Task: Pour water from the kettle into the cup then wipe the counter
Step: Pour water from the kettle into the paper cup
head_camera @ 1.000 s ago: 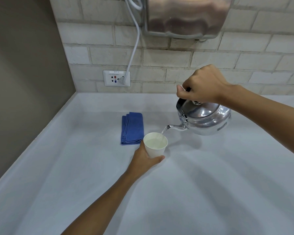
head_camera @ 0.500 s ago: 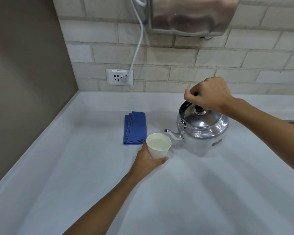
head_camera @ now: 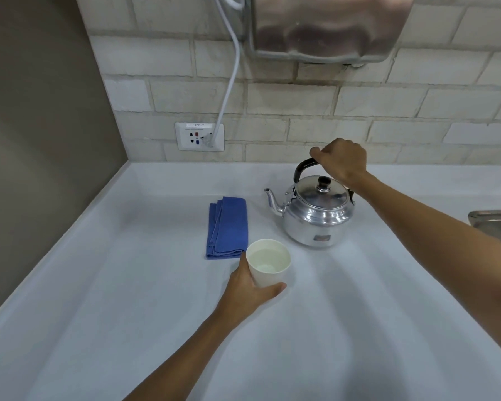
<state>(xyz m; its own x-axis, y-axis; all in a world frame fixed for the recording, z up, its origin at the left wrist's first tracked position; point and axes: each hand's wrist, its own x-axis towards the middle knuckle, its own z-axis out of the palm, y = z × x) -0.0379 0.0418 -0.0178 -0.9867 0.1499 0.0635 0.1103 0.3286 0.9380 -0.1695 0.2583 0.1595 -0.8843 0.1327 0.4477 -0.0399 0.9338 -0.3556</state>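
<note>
A shiny steel kettle point(head_camera: 315, 218) with a black handle and knob stands upright on the white counter point(head_camera: 359, 314), its spout pointing left. My right hand point(head_camera: 340, 163) is closed around the top of the handle. A white paper cup point(head_camera: 268, 266) holding water stands in front of the kettle and to its left. My left hand point(head_camera: 246, 293) wraps around the cup's near side. A folded blue cloth point(head_camera: 227, 227) lies flat just behind and left of the cup.
A brick wall runs along the back with a wall socket point(head_camera: 199, 136) and a white cable plugged in. A steel hand dryer point(head_camera: 327, 24) hangs above. A brown side wall point(head_camera: 41, 140) closes the left. A metal sink rim point(head_camera: 495, 222) shows at the right edge.
The kettle stopped pouring, tilted back upright and came down onto the counter further back and right of the cup. My left hand stayed on the cup.
</note>
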